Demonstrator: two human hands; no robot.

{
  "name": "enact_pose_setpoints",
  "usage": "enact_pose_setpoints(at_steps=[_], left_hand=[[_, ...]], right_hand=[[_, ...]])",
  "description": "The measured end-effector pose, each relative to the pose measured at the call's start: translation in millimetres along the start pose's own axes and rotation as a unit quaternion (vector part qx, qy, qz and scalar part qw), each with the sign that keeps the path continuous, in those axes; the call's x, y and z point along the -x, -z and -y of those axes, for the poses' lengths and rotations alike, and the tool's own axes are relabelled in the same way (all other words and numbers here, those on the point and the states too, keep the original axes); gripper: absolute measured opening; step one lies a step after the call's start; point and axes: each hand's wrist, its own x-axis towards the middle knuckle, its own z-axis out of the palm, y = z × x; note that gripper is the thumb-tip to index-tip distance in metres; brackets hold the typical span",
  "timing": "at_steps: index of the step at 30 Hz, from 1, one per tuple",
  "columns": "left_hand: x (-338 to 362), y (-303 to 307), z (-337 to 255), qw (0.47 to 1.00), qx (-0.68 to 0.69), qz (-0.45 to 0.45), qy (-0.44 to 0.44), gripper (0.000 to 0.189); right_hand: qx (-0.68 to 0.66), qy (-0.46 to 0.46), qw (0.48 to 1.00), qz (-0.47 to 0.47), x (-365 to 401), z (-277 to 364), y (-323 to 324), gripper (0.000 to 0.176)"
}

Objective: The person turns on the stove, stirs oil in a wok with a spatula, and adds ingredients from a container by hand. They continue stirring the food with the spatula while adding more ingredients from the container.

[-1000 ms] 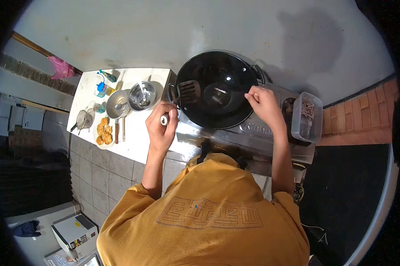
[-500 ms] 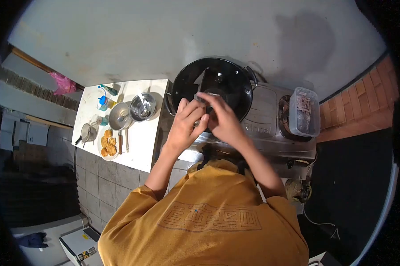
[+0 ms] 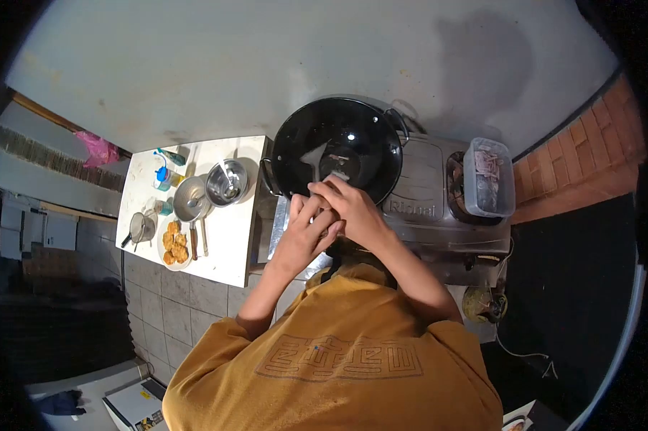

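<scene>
My left hand point(image 3: 301, 235) is closed, its fingers curled, just in front of the near rim of a black wok point(image 3: 295, 122). My right hand point(image 3: 356, 212) reaches over the wok's near edge, and its bent fingers press against those of the left. Whatever lies between the two hands is hidden by the fingers. Inside the wok, the dark glossy surface shows bright reflections and a small pale patch near its bottom.
The wok sits on a metal gas stove point(image 3: 418, 176). On its right burner stands a clear plastic container point(image 3: 509, 179) of pale food. The white table point(image 3: 230, 248) at left holds a steel bowl point(image 3: 210, 190), a pan point(image 3: 184, 208), a plate of fried food point(image 3: 175, 244), a strainer point(image 3: 143, 228) and bottles.
My right hand has drawn down and left onto my left hand, its fingers now more bent. The left hand sits slightly lower. The view has shifted a little.
</scene>
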Motion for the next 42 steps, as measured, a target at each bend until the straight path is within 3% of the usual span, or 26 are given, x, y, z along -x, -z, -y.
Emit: enact_pose_setpoints(at_steps=[5, 7, 9, 11, 14, 16, 17, 20, 23, 25, 27, 29, 31, 33, 36, 40, 42], left_hand=[[0, -13, 5, 0.999, 0.032, -0.023, -0.024, 0.018], [-6, -18, 9, 0.999, 0.034, -0.027, -0.021, 0.021], [-18, -18, 10, 0.995, 0.028, -0.045, -0.084, 0.024], [-21, -13, -2, 0.996, -0.065, -0.004, -0.064, 0.029], [-12, -14, -1, 0.999, 0.020, 0.017, -0.032, 0.034], [0, -10, 3, 0.977, 0.201, -0.063, 0.029, 0.043], [5, -5, 9, 0.984, 0.150, -0.097, 0.021, 0.047], [23, 4, 26, 0.984, 0.062, -0.149, 0.075, 0.044], [32, 5, 41, 0.978, 0.039, -0.151, 0.139, 0.035], [35, 3, 45, 0.966, 0.064, -0.156, 0.194, 0.025], [35, 0, 48, 0.965, 0.068, -0.149, 0.206, 0.022], [36, -4, 48, 0.963, 0.072, -0.140, 0.220, 0.019], [39, -10, 48, 0.956, 0.086, -0.147, 0.239, 0.014], [47, -15, 48, 0.959, 0.037, -0.154, 0.236, 0.010], [66, -27, 48, 0.923, 0.045, -0.216, 0.314, 0.009], [90, -50, 44, 0.875, 0.055, -0.246, 0.413, 0.014], [98, -64, 37, 0.875, 0.012, -0.224, 0.429, 0.014]], right_hand=[[0.093, 0.020, 0.995, 0.042, -3, -2, 14, 0.044], [0.129, 0.038, 0.991, 0.003, -2, -4, 18, 0.041], [0.131, 0.013, 0.991, 0.017, -4, -7, 26, 0.036], [0.157, 0.002, 0.987, 0.024, -7, -7, 36, 0.031], [0.173, 0.008, 0.985, -0.008, -6, -11, 41, 0.025], [0.179, 0.001, 0.980, -0.089, -7, -15, 39, 0.023], [0.181, -0.001, 0.979, -0.091, -7, -17, 40, 0.023], [0.082, -0.016, 0.969, -0.233, -5, -25, 45, 0.020], [0.072, -0.095, 0.958, -0.259, 1, -24, 54, 0.015], [0.104, -0.099, 0.951, -0.273, -1, -26, 59, 0.013], [0.061, -0.156, 0.944, -0.285, 2, -31, 65, 0.013], [0.021, -0.142, 0.934, -0.328, 3, -42, 60, 0.013], [-0.164, -0.205, 0.890, -0.372, 4, -41, 62, 0.012], [-0.178, -0.224, 0.884, -0.369, 7, -44, 65, 0.012], [-0.217, -0.276, 0.855, -0.380, 12, -43, 70, 0.016], [-0.353, -0.304, 0.799, -0.379, 29, -46, 77, 0.016], [-0.426, -0.304, 0.764, -0.377, 38, -49, 77, 0.015]])
